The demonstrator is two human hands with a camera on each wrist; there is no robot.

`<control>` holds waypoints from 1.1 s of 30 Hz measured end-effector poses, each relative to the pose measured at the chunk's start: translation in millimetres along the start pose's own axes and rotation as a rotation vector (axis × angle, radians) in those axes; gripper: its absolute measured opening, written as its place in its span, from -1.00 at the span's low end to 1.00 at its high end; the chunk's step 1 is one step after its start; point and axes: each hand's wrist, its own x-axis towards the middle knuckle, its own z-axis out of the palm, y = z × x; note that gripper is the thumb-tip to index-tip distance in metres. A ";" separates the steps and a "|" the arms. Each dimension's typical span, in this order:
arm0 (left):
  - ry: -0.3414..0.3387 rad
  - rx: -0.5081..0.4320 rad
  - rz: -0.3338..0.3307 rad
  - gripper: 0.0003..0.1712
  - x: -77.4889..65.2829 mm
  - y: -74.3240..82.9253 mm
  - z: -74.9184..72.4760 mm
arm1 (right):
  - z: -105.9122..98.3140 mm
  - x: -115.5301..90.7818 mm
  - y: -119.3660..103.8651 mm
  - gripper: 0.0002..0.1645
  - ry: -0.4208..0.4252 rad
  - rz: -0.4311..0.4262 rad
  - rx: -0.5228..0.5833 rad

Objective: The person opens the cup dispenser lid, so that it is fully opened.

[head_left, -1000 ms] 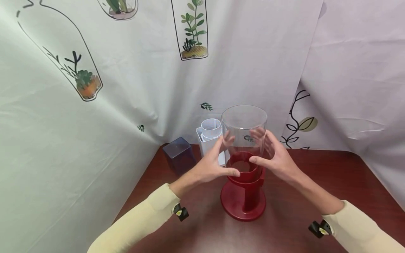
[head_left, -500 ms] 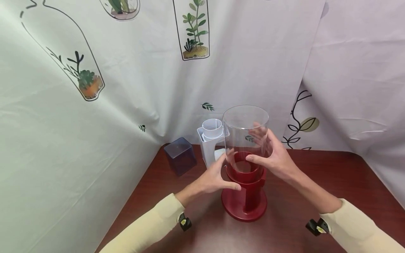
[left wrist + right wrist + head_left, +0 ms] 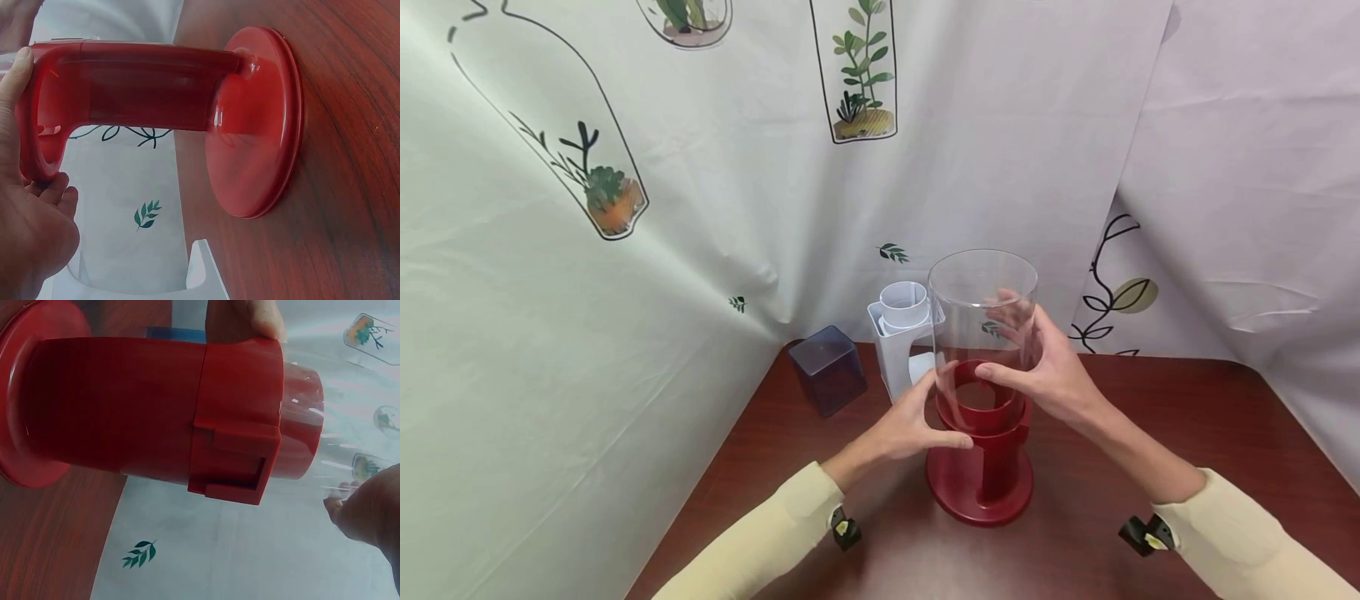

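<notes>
A tall clear cylinder (image 3: 958,333), open at its top, stands upright in the red ring-shaped holder of a red stand (image 3: 976,483) with a round base. My left hand (image 3: 906,427) grips the holder's collar, thumb in front and fingers round the far side. In the left wrist view its thumb and fingertips press against the red ring (image 3: 28,125). Higher up, my right hand (image 3: 1060,379) holds the cylinder's right side, its thumb across the front and its fingers showing through the clear wall. A red inner cup (image 3: 303,422) shows inside the cylinder's lower end.
Behind the left hand stands a white device (image 3: 891,354) with a round, open-topped tube. Farther left on the dark red wooden table (image 3: 880,542) sits a dark translucent box (image 3: 829,375). White printed cloth (image 3: 737,167) hangs behind and along the left.
My left hand has moved down from the clear cylinder to the red holder's collar. The right thumb has shifted slightly left over the cylinder. The stand stays in place.
</notes>
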 end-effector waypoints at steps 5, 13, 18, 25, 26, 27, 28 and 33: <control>0.001 -0.016 0.006 0.18 0.4 -1.7 1.0 | -0.5 -0.5 -0.4 0.14 0.001 0.008 -0.038; 0.005 -0.015 0.042 0.16 0.8 -4.5 1.2 | 0.0 -0.3 0.0 0.13 0.008 -0.001 -0.028; 0.000 -0.023 0.038 0.15 -0.7 -4.0 1.1 | 0.0 0.6 -0.6 0.12 0.009 -0.010 -0.023; -0.006 -0.017 0.045 0.14 0.9 -4.0 -0.2 | 0.0 0.1 -2.2 0.10 0.010 0.003 -0.038; -0.010 -0.015 0.045 0.14 1.2 -4.2 -0.6 | -0.1 -0.2 -2.6 0.11 0.010 0.008 -0.040; -0.014 -0.017 0.046 0.14 1.8 -4.6 -1.0 | -0.3 -0.5 -2.9 0.11 0.010 0.015 -0.041; -0.017 -0.014 0.049 0.14 2.4 -5.0 -1.4 | -0.4 -0.5 -3.5 0.11 0.007 0.020 -0.039; -0.032 -0.011 0.040 0.20 3.5 -7.3 -1.9 | -3.0 1.0 -7.6 0.14 -0.016 0.046 0.007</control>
